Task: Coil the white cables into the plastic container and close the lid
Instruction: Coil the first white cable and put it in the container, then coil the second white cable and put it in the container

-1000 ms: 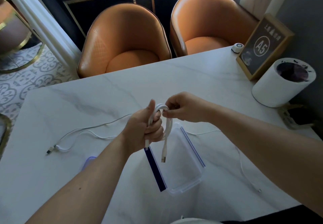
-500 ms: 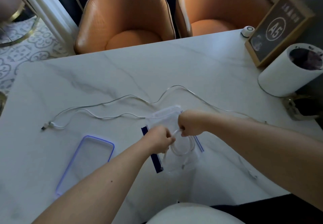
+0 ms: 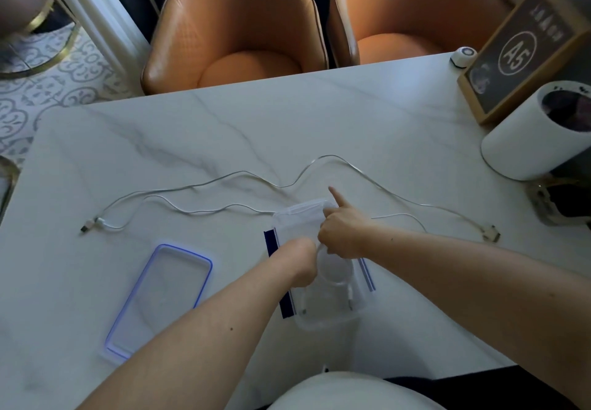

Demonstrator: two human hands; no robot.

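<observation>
1. Head view: the clear plastic container (image 3: 323,320) sits open on the desk (image 3: 351,115). A coiled white cable (image 3: 335,278) lies inside it.
2. The right hand (image 3: 342,237) is over the far half of the container. Its fingers are curled and pinch the top of the coil. Only the pointing finger sticks out straight.
3. The left hand (image 3: 300,262) is at the container's left side, right against the coil. Its fingers are tucked under, so I cannot tell if it holds anything.
4. Two loose white cables (image 3: 243,172) lie flat just past the container's far end. They reach out to its left and right.
5. The lid (image 3: 166,291) lies flat to the container's left, apart from it.
6. I think the cable is light, soft and bendy. It may spring open when let go. It is best to pinch it where the loops meet, not by the plugs, and press it down. The container looks light and smooth, so it may slide. Hold its wall when the lid goes on.
</observation>
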